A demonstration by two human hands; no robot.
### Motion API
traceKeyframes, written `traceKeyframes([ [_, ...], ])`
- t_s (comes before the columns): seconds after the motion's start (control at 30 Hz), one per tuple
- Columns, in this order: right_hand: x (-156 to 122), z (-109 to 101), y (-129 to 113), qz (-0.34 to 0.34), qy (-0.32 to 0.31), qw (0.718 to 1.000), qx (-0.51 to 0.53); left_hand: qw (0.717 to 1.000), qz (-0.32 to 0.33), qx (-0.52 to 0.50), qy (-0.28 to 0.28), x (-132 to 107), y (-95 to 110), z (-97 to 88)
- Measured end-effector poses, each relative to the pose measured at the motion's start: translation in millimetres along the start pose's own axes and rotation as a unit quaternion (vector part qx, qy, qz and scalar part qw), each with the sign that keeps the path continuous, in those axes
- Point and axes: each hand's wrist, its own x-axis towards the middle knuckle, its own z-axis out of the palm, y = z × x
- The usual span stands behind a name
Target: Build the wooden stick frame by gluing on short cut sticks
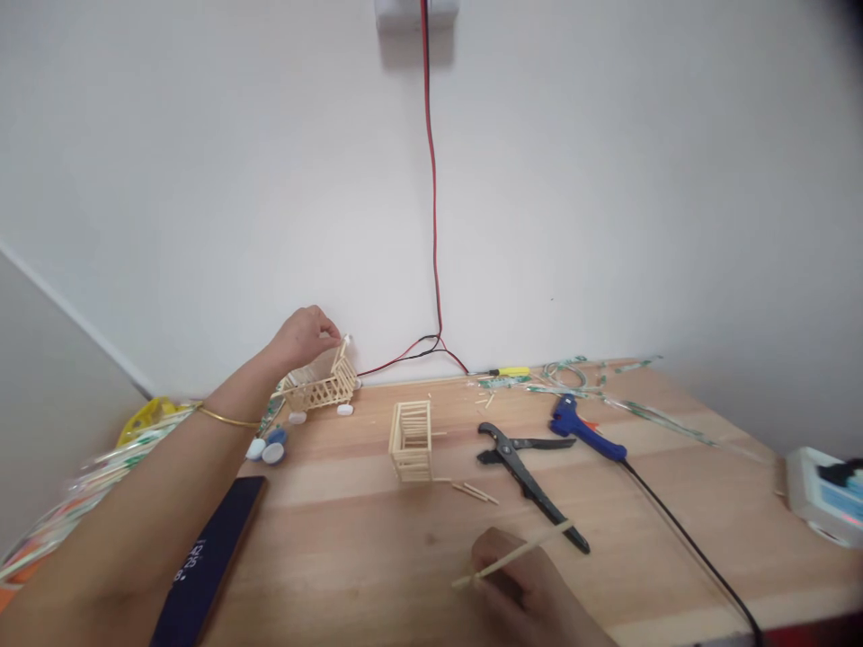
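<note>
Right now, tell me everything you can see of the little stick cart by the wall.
The stick cart is a small open basket of pale thin wooden sticks, its sides a lattice, with a raised handle at its right end. It stands upright on white round wheels on the wooden table, close to the white wall. The left hand pinches the handle's top.

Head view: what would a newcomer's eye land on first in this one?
The left hand stretches to the far wall, its fingers pinching the top of a small stick cart on white wheels. Near the front edge the right hand holds a thin wooden stick. Between them stands an open stick box, with black cutters and a blue glue gun to its right.
</note>
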Motion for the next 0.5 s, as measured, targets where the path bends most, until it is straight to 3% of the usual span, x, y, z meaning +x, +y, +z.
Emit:
traceKeyframes([
  [0.33, -2, -2, -2, -0.013, -0.006, 1.0, -0.003, 1.0, -0.011, -0.013, -0.017, 1, -1, 0.8],
  [0.43, -3, -1, -3, -0.02, -0.011, 1.0, -0.006, 0.999, -0.026, -0.012, 0.026, -18, 7, -5.8],
  [0.5, -2, -1, -1, -0.029, -0.007, 1.0, -0.006, 0.995, -0.028, -0.04, 0.084, -45, 21, -9.0],
])
